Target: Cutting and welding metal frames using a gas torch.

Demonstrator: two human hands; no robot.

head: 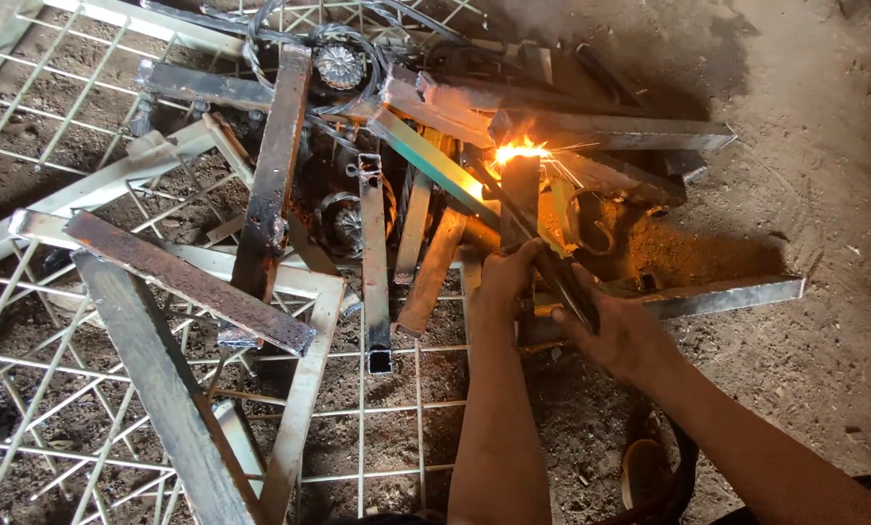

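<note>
- Fingers point(525, 255) of the left hand point(506, 280) are curled tight about the near end of a short upright steel bar point(520, 199) — a dark, flat-faced piece, scorched and dull, standing on end among the scrap.
- Right hand point(618, 335) is closed in a fist round the dark handle of a welding electrode holder point(573, 292); its thin rod point(489, 187) slants up and to the left, across the front of the bar.
- At the rod's far tip a bright arc point(519, 150) burns orange-white against the bar's top end, throwing thin streaks of spark to the right and lighting the metal near it yellow.
- The bar stands in the middle of a heap of steel offcuts, just right of a slanted shiny flat strip point(426, 156) and below a long grey angle piece point(615, 131) that runs off to the right.
- Both forearms come in from the bottom edge, the left nearly straight up, the right on a slant from the lower right corner.
- Left of the hands a square hollow tube point(374, 262) lies pointing toward the camera, its open end dark.
- Farther left, rusty flat bars point(187, 282) cross over a white wire mesh panel point(396, 413) that covers much of the dirt floor point(824, 224).
- Near the top of the heap sits a small round ornamental casting point(340, 66) — ribbed like a flower — with dark cables looped about it.
- Another long steel section point(727, 295) lies flat just beyond the right hand, reaching out to the right.
</note>
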